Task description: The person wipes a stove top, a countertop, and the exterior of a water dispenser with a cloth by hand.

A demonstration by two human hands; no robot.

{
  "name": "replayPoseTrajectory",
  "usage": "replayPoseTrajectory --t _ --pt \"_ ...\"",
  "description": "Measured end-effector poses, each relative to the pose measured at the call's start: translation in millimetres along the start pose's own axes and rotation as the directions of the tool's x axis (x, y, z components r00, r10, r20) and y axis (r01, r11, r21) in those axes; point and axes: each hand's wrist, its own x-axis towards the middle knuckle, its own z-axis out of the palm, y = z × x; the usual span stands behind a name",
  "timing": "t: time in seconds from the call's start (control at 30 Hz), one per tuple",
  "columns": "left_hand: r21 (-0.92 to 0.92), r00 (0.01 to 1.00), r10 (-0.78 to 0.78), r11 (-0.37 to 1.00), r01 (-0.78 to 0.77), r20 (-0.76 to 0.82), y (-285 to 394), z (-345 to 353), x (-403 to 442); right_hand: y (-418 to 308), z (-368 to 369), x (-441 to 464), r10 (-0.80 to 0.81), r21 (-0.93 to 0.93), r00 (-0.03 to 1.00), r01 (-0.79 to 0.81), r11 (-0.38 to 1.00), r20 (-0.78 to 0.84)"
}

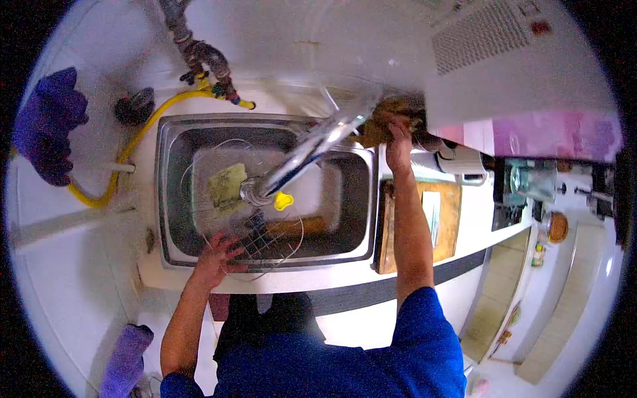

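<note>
My left hand [222,254] is at the front rim of the steel sink [162,199], its fingers spread beside a thin wire rack [269,242]. Whether the fingertips touch the wire is unclear. My right hand [398,146] reaches past the sink's far right corner, fingers stretched towards a dark brown item [391,116], too blurred to name. A chrome faucet [318,149] slants over the basin, a yellow piece [283,201] near its outlet. Inside the sink lie a pale yellow-green cloth or sponge [227,186] and a brownish-orange block [302,227] below the wires.
A wooden board [449,219] lies right of the sink, with a white item [430,212] on it. A yellow hose [142,132] runs along the left. Purple cloths [53,126] hang at the left wall. A white box-like unit [511,60] overhangs the upper right.
</note>
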Motion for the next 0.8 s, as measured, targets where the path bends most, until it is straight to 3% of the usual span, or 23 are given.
replayPoseTrajectory --t 0.03,0.07,0.1,0.13,0.33,0.4,0.43,0.53,0.6,0.8 --pt "-0.019 1.0 0.013 1.0 -0.013 -0.011 1.0 -0.7 1.2 36.1 -7.2 17.8 -0.067 -0.34 0.981 0.128 0.932 0.184" --pt "-0.01 1.0 0.021 1.0 -0.021 -0.002 0.4 -0.8 2.0 72.5 -14.8 35.3 -0.132 -0.582 0.923 0.334 0.742 0.361" --pt "0.002 0.999 0.028 1.0 -0.028 0.016 1.6 -0.9 1.5 76.0 -4.9 45.9 -0.097 -0.676 0.883 0.419 0.606 0.46" --pt "-0.017 0.999 0.04 0.999 -0.04 0.009 3.6 3.3 0.4 78.1 -0.2 61.8 -0.014 -0.709 0.868 0.414 0.571 0.496" --pt "-0.197 0.995 0.095 0.976 -0.091 0.011 2.2 3.8 5.1 86.2 31.1 128.1 0.242 -0.781 0.8 0.388 0.489 0.549" --pt "0.158 0.98 0.195 0.967 -0.199 0.039 -1.6 6.1 2.9 83.6 21.1 130.3 0.278 -0.795 0.797 0.366 0.484 0.536" --pt "0.143 0.98 0.196 0.97 -0.199 0.03 -5.6 1.1 3.7 81.3 12.6 128.4 0.286 -0.798 0.797 0.358 0.485 0.532" --pt "-0.05 0.956 0.24 0.971 -0.235 0.166 -5.6 -5.6 12.1 76.7 -13.0 112.2 0.288 -0.803 0.808 0.336 0.492 0.515" --pt "-0.318 0.993 0.115 0.942 -0.105 0.013 -1.4 6.9 6.0 75.8 -21.4 99.8 0.284 -0.807 0.813 0.334 0.488 0.508" --pt "-0.325 0.99 0.137 0.938 -0.119 0.033 -14.2 -2.8 8.9 73.4 16.5 111.1 0.256 -0.757 0.764 0.417 0.504 0.592"
